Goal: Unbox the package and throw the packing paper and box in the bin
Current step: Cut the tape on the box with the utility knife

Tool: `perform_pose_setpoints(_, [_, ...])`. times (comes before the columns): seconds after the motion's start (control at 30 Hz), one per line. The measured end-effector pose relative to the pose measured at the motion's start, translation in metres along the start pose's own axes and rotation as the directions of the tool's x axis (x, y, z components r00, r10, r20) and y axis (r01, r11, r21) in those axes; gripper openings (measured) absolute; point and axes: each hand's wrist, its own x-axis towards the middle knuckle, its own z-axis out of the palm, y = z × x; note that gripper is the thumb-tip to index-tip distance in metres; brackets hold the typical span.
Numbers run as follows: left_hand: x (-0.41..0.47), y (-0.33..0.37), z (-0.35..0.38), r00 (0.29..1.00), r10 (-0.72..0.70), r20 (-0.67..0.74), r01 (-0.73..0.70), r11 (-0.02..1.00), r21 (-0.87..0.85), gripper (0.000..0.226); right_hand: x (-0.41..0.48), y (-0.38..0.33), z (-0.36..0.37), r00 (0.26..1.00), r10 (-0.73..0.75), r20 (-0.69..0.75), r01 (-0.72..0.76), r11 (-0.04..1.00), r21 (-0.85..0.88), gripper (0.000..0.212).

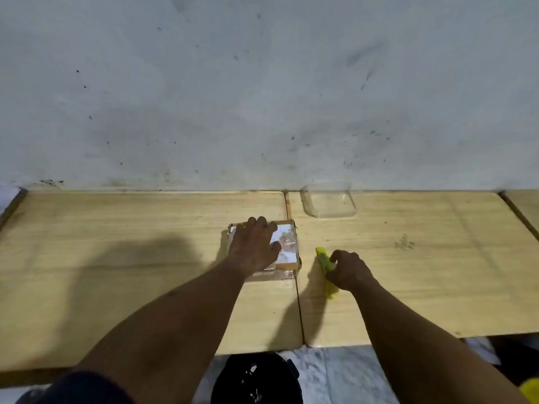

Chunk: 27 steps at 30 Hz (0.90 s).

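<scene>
The black bin (256, 380) sat on the floor below the table (116, 258) edge. The left hand (253, 249) lay spread flat on the taped package (287, 246); the right hand (348, 271) was closing on a yellow cutter (323, 258). A loose grip could let the blade slip towards the pressing fingers

wooden tables (116, 228) | clear plastic tray (329, 204) by stained wall (262, 83)
</scene>
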Motion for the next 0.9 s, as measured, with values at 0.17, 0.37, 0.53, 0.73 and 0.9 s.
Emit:
perform_pose_setpoints(0.17, [-0.002, -0.002, 0.015, 0.999, -0.006, -0.04, 0.008, 0.998, 0.058, 0.043, 0.005, 0.004, 0.014, 0.996, 0.068, 0.055, -0.068, 0.998, -0.006, 0.058])
perform_pose_setpoints(0.37, [-0.012, 0.0, 0.033, 0.991, -0.019, -0.129, 0.022, 0.999, 0.025, 0.05, 0.019, 0.006, 0.017, 0.992, 0.1, 0.081, -0.109, 0.988, 0.107, 0.069])
perform_pose_setpoints(0.53, [-0.008, -0.003, 0.035, 0.991, -0.033, -0.13, 0.035, 0.999, 0.008, 0.055, 0.031, 0.001, 0.004, 0.987, 0.066, 0.15, -0.102, 0.962, 0.252, 0.045])
perform_pose_setpoints(0.73, [0.015, -0.018, 0.032, 0.995, -0.101, -0.012, 0.1, 0.993, -0.057, 0.06, 0.044, -0.015, -0.014, 0.992, -0.106, 0.063, 0.077, 0.931, 0.358, 0.017])
perform_pose_setpoints(0.9, [0.036, -0.032, 0.028, 0.992, -0.122, 0.026, 0.123, 0.992, -0.036, 0.061, 0.049, -0.035, -0.028, 0.977, -0.191, -0.096, 0.211, 0.932, 0.296, 0.046])
